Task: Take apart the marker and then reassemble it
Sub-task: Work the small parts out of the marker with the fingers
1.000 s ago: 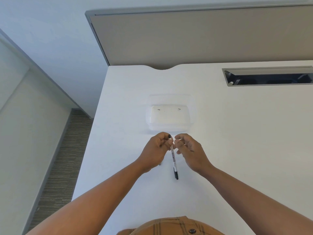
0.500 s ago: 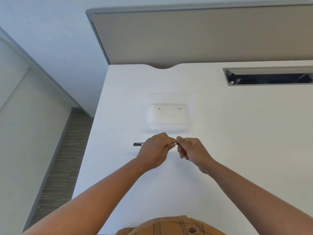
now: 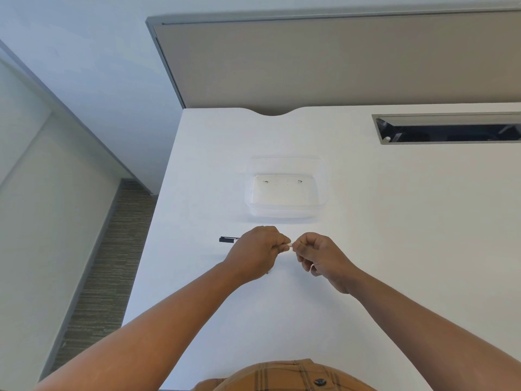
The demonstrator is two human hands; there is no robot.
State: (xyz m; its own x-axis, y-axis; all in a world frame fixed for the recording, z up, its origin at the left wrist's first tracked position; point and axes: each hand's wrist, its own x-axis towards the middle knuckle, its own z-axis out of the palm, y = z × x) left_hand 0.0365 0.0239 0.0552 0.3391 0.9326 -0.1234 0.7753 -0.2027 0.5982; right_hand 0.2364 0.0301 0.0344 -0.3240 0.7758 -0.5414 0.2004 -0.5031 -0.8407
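Observation:
My left hand [image 3: 258,252] is closed around the thin marker [image 3: 227,239], which lies level across the table. Only its black capped end sticks out to the left of my fist, and a white tip shows at the right of my fingers. My right hand [image 3: 320,256] pinches that white end between thumb and forefinger. Most of the marker's barrel is hidden inside my left hand. Both hands hover just above the white table [image 3: 394,249].
A clear plastic container [image 3: 286,190] stands on the table just beyond my hands. A grey cable slot [image 3: 448,131] is cut into the table at the far right. The table's left edge drops to carpeted floor [image 3: 112,249]. A beige partition stands behind.
The marker swung from pointing toward me to lying level, black end to the left. My hands drew slightly apart, and the white end now shows between them.

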